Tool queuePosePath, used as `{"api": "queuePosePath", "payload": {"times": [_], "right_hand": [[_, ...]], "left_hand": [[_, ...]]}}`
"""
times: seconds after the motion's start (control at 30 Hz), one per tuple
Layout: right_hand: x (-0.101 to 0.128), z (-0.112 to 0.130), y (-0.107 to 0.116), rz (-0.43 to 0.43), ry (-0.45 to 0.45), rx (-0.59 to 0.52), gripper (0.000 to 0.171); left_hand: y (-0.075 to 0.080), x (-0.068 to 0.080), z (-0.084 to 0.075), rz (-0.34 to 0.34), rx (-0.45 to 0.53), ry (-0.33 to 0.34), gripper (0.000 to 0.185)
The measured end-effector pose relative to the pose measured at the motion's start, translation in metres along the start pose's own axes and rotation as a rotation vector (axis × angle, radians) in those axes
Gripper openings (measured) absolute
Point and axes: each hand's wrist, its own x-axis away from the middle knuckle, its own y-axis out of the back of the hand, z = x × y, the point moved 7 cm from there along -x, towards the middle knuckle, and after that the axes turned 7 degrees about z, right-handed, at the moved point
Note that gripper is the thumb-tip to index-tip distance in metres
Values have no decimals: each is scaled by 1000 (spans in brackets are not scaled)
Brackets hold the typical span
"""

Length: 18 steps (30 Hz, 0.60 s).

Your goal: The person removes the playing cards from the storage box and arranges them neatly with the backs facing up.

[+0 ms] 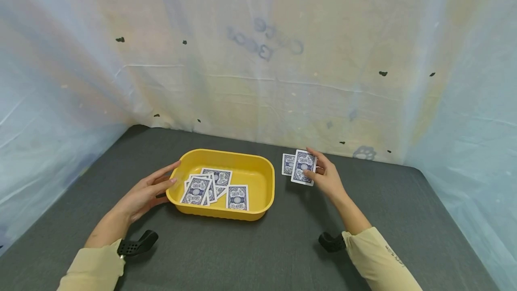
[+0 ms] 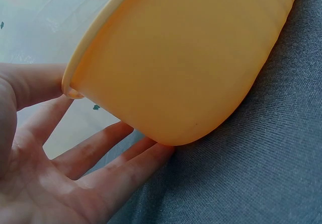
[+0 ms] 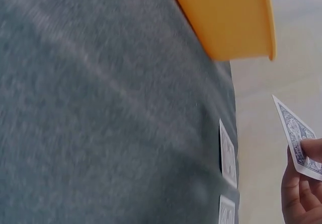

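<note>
A yellow tray [image 1: 258, 165] sits on the grey table and holds several blue-backed playing cards [image 1: 214, 187], face down. My left hand [image 1: 151, 187] lies open against the tray's left end, fingers straight along its wall [image 2: 166, 68]. My right hand [image 1: 325, 176] pinches one blue-backed card [image 1: 304, 167] just right of the tray, lifted off the table. Another card [image 1: 288, 164] lies flat on the table beside it. In the right wrist view the held card [image 3: 297, 133] shows edge-on above my fingers [image 3: 297, 194], with two cards [image 3: 227, 158] lying on the cloth below.
The grey table [image 1: 282, 246] is enclosed by pale plastic sheeting [image 1: 258, 57] on the back and both sides. Black wrist mounts [image 1: 137, 244] sit by my sleeves near the front edge.
</note>
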Motion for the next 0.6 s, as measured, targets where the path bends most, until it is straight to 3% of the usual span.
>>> {"api": "queuePosePath", "payload": {"times": [0.23,0.6], "right_hand": [[0,-7,9,-18,-3,39,66],[0,-21,23,-40,-78,119,73]], "left_hand": [[0,1,-1,-3,0,2,67],[-1,1,-1,-3,4,8,67]]}}
